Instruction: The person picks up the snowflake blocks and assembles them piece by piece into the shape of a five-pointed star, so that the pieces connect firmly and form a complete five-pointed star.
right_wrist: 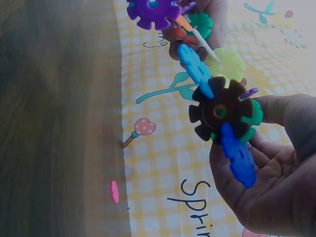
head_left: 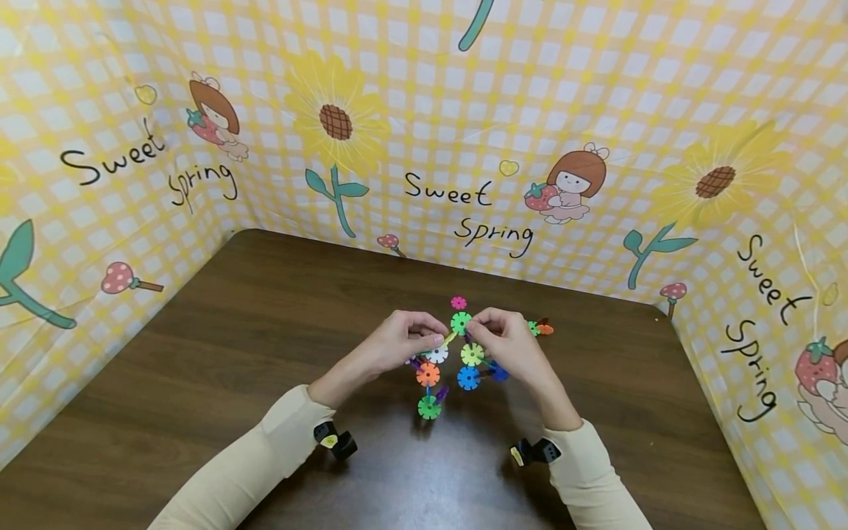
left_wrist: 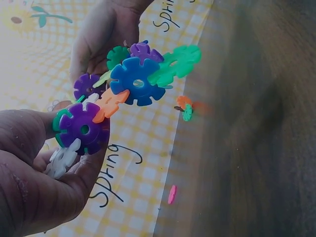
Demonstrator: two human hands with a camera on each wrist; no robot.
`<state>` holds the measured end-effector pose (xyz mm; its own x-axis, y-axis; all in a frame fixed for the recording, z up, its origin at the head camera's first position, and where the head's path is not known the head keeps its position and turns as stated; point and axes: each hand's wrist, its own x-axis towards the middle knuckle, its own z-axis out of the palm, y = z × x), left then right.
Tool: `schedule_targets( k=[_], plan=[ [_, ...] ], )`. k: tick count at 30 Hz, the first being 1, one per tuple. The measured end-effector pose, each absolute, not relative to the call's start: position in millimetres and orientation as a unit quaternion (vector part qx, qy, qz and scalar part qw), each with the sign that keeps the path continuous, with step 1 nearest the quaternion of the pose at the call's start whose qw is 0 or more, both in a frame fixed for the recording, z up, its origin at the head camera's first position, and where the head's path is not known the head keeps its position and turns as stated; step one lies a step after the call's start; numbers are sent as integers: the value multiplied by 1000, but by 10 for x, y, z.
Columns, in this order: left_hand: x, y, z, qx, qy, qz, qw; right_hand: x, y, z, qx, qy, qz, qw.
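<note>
Between both hands is an arching build of interlocking snowflake discs, small notched plastic rounds, with a green disc (head_left: pixel 460 316) at the top in the head view. My left hand (head_left: pixel 400 344) pinches its left side, near a white disc (head_left: pixel 439 358); an orange disc (head_left: pixel 422 375) and a green one hang below. The right hand (head_left: pixel 510 342) grips the right side beside a yellow-green disc (head_left: pixel 467 358), above blue discs (head_left: pixel 468 386). A purple disc (left_wrist: pixel 74 126) lies close to the left fingers in the left wrist view. In the right wrist view, a brown disc (right_wrist: pixel 207 111) partly covers the green one at the right fingertips.
A loose pink disc (head_left: pixel 458 302) lies behind the build on the brown wooden table (head_left: pixel 218 353). Farther right sits a small joined cluster with an orange disc (head_left: pixel 545 330) and a green one. Checked yellow cloth (head_left: pixel 430 140) walls in the table's back and sides.
</note>
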<state>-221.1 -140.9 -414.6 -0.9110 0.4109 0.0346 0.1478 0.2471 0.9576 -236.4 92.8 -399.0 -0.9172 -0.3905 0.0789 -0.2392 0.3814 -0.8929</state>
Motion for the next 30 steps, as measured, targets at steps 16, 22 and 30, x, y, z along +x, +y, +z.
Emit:
schedule_targets(
  k=[16, 22, 30],
  plan=[
    [-2205, -1399, -4141, 180, 777, 595, 105, -2367, 879, -3994, -165, 824, -537, 72],
    [-2197, -1369, -4156, 161, 772, 607, 98, -2336, 863, -3988, -170, 823, -537, 78],
    [-2157, -1323, -4145, 148, 755, 637, 50, -2327, 878, -3995, -228, 817, -523, 76]
  ],
)
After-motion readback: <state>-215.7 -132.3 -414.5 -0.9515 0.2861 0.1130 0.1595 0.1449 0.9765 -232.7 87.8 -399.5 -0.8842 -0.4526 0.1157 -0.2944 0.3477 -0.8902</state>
